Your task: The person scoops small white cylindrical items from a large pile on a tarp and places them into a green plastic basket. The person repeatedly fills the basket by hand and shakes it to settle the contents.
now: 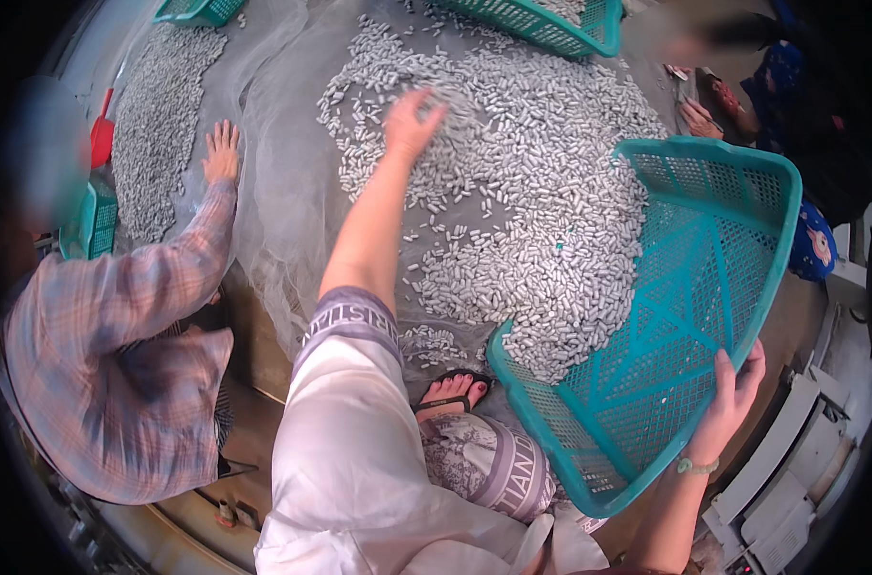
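A large heap of small silvery-white cylindrical pieces (541,259) is spread over a grey sheet (273,144). My left hand (415,125) reaches into the upper left part of the heap, thumb apart from its bent fingers. Pieces beside those fingers are smeared by motion. With my right hand (728,407) I grip the rim of a teal mesh basket (695,287), which lies tilted with its open side toward the heap. Many pieces sit at the basket's mouth and left inner part, running on into the heap.
Another person in a plaid shirt (129,297) rests a hand (221,151) beside a darker grey pile (163,125) at left. A red scoop (102,134) and teal baskets (532,24) stand around. Another worker's hand (699,120) shows at upper right. My sandalled foot (452,391) is near the sheet.
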`<state>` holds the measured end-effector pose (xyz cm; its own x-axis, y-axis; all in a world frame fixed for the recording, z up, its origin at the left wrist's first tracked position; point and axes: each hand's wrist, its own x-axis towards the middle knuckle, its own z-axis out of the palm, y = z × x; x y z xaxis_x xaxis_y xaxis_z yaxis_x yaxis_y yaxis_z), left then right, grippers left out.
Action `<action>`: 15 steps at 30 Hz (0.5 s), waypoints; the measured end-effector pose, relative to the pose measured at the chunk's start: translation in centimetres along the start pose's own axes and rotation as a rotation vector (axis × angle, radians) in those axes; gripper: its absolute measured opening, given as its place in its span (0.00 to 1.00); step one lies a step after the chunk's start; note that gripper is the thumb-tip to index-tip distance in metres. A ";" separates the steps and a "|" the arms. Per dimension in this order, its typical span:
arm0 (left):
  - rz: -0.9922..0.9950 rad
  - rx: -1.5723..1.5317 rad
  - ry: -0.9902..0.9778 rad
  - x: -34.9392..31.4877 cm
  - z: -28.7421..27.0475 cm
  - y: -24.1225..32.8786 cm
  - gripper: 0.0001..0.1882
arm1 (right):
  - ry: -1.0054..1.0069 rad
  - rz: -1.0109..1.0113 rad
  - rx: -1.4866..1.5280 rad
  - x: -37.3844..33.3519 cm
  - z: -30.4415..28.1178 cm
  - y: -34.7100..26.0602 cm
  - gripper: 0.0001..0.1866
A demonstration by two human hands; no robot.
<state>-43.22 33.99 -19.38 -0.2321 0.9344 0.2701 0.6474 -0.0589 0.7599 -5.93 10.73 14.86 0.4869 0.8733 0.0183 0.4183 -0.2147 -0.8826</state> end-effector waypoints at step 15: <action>0.112 -0.785 -0.746 -17.9 8.7 26.5 0.24 | 0.013 -0.055 -0.125 1.6 -1.6 2.1 0.22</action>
<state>-15.61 18.77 -9.16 0.4705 0.8718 0.1361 -0.0689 -0.1175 0.9907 -3.06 10.99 13.80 0.4701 0.8797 0.0713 0.5361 -0.2205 -0.8149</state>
